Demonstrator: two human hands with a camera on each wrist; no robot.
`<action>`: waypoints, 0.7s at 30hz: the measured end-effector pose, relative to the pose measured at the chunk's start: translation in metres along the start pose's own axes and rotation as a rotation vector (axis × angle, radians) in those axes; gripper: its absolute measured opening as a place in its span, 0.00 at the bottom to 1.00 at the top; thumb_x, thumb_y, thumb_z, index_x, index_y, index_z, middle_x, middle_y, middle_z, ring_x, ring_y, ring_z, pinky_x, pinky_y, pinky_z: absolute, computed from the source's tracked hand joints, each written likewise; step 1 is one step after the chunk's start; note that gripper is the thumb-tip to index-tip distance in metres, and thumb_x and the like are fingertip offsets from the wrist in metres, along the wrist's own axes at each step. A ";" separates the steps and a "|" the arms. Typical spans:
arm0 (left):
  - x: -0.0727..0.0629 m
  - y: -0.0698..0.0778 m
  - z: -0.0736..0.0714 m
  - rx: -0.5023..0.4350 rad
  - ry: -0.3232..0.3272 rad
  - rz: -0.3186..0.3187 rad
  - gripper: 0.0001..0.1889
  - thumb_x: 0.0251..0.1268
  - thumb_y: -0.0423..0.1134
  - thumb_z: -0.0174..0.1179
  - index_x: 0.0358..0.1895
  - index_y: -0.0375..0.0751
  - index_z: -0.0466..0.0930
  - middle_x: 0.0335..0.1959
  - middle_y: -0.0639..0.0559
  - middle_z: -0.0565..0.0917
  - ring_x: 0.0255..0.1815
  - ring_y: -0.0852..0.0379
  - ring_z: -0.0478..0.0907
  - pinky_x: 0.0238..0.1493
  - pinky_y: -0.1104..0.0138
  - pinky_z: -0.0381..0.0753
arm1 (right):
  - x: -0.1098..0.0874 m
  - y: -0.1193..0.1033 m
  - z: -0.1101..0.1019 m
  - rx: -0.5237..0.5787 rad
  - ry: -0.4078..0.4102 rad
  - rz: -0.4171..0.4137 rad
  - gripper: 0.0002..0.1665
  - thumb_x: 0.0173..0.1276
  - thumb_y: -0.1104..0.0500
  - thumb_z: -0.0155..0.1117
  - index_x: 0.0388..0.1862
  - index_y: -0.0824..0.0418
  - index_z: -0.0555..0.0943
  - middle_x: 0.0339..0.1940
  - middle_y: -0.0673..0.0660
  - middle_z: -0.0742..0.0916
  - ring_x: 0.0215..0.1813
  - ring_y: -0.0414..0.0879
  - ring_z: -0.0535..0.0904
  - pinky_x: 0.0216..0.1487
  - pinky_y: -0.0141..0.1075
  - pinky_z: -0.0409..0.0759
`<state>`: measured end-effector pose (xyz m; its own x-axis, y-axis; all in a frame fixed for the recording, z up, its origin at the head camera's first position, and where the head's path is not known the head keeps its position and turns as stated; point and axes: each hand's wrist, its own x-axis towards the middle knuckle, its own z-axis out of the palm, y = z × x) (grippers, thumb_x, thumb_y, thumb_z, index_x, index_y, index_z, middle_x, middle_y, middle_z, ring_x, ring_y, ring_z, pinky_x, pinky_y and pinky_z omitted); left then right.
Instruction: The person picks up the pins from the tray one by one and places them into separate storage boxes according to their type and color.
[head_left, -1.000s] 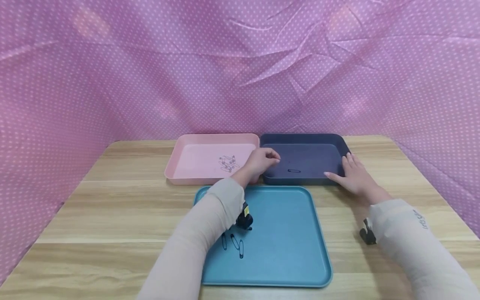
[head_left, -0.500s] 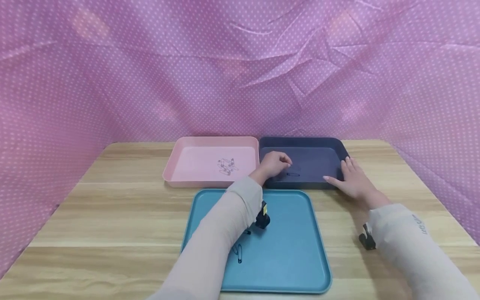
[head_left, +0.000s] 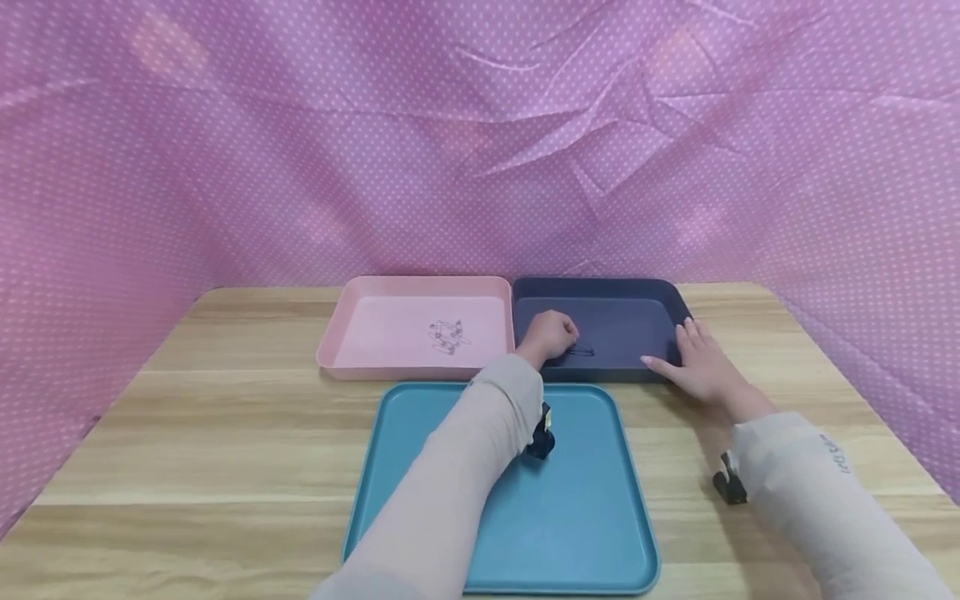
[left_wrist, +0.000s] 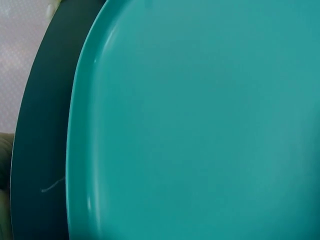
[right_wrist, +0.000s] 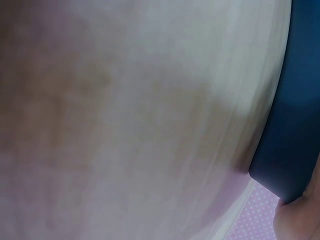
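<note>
In the head view my left hand [head_left: 550, 335] is low inside the navy tray [head_left: 630, 321], over its front left part. Its thumb and forefinger are curled together and seem to pinch a dark safety pin. Safety pins [head_left: 582, 351] show right at the fingertips, close to the tray floor; the held one blurs with the one lying there. My right hand [head_left: 705, 362] rests on the same tray's front right corner, with fingers straight and thumb spread along the front rim. In the right wrist view only a bit of that hand [right_wrist: 300, 217] shows beside the tray wall.
A pink tray [head_left: 390, 312] with a small heap of safety pins [head_left: 448, 336] adjoins the navy tray on the left. In front lies a teal tray [head_left: 577, 517], partly covered by my left forearm. A pink dotted cloth [head_left: 480, 167] hangs behind the wooden table [head_left: 202, 467].
My left hand has moved right and down, from the navy tray's left edge to beside the pin lying in it. The left forearm now hides the pins on the teal tray. My right hand stays put.
</note>
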<state>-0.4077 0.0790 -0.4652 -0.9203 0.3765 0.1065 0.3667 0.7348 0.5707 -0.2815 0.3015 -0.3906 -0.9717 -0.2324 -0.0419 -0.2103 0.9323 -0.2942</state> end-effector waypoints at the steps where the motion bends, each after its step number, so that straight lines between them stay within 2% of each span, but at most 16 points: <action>1: -0.007 0.008 -0.007 0.011 -0.020 -0.024 0.10 0.53 0.37 0.54 0.16 0.48 0.77 0.16 0.59 0.75 0.22 0.62 0.70 0.31 0.73 0.69 | 0.000 0.000 0.000 0.001 -0.002 -0.001 0.56 0.59 0.33 0.41 0.61 0.82 0.42 0.62 0.78 0.42 0.63 0.67 0.34 0.60 0.55 0.36; 2: -0.017 0.017 -0.015 0.033 0.008 -0.018 0.12 0.51 0.34 0.51 0.12 0.46 0.73 0.11 0.59 0.70 0.18 0.61 0.66 0.28 0.73 0.68 | -0.001 -0.001 0.001 0.002 -0.002 -0.003 0.56 0.59 0.33 0.41 0.61 0.82 0.42 0.62 0.78 0.42 0.63 0.67 0.34 0.60 0.55 0.36; 5: -0.053 0.053 -0.050 0.044 -0.025 -0.089 0.17 0.52 0.30 0.45 0.07 0.42 0.61 0.05 0.56 0.57 0.12 0.60 0.55 0.22 0.74 0.62 | -0.002 -0.002 0.002 0.006 -0.002 -0.004 0.56 0.59 0.33 0.41 0.61 0.82 0.42 0.62 0.77 0.42 0.64 0.67 0.34 0.60 0.55 0.36; 6: -0.062 0.061 -0.058 0.046 -0.011 -0.087 0.17 0.50 0.28 0.44 0.07 0.42 0.57 0.04 0.56 0.53 0.11 0.59 0.51 0.20 0.74 0.59 | -0.002 -0.003 0.002 0.009 -0.001 -0.003 0.56 0.59 0.33 0.41 0.61 0.81 0.42 0.62 0.77 0.42 0.64 0.66 0.34 0.60 0.55 0.36; 8: -0.079 0.076 -0.075 0.030 -0.005 -0.094 0.18 0.50 0.26 0.44 0.07 0.42 0.55 0.03 0.57 0.50 0.11 0.61 0.48 0.18 0.75 0.54 | -0.003 -0.003 0.002 0.014 0.002 -0.002 0.56 0.59 0.33 0.41 0.61 0.81 0.42 0.62 0.77 0.43 0.64 0.66 0.34 0.60 0.55 0.36; 9: -0.083 0.079 -0.081 0.018 -0.022 -0.104 0.18 0.51 0.26 0.44 0.07 0.42 0.55 0.03 0.57 0.50 0.11 0.61 0.47 0.17 0.75 0.53 | -0.003 -0.004 0.002 0.015 0.001 0.000 0.56 0.59 0.33 0.41 0.61 0.81 0.42 0.63 0.77 0.43 0.64 0.66 0.34 0.60 0.55 0.36; 12: -0.088 0.084 -0.090 0.000 -0.045 -0.123 0.17 0.54 0.28 0.46 0.09 0.43 0.59 0.04 0.57 0.56 0.12 0.62 0.53 0.18 0.75 0.57 | -0.003 -0.004 0.002 0.017 0.003 0.005 0.56 0.59 0.33 0.41 0.61 0.81 0.42 0.63 0.77 0.43 0.64 0.66 0.34 0.60 0.55 0.36; 17: -0.080 0.077 -0.087 -0.065 -0.069 -0.125 0.16 0.54 0.29 0.47 0.10 0.42 0.62 0.07 0.55 0.60 0.12 0.61 0.55 0.17 0.73 0.59 | -0.003 -0.002 0.001 0.018 -0.006 0.016 0.57 0.59 0.32 0.40 0.61 0.81 0.41 0.62 0.76 0.41 0.64 0.66 0.33 0.60 0.55 0.36; 21: -0.077 0.074 -0.090 -0.110 -0.075 -0.100 0.09 0.56 0.32 0.50 0.20 0.41 0.74 0.17 0.56 0.72 0.19 0.63 0.66 0.23 0.74 0.67 | -0.001 -0.001 -0.001 0.009 0.001 0.013 0.57 0.59 0.32 0.40 0.61 0.82 0.41 0.62 0.77 0.40 0.63 0.66 0.33 0.60 0.55 0.36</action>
<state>-0.3223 0.0535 -0.3576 -0.9371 0.3488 -0.0136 0.2532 0.7061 0.6614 -0.2807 0.3015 -0.3891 -0.9745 -0.2196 -0.0452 -0.1963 0.9329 -0.3019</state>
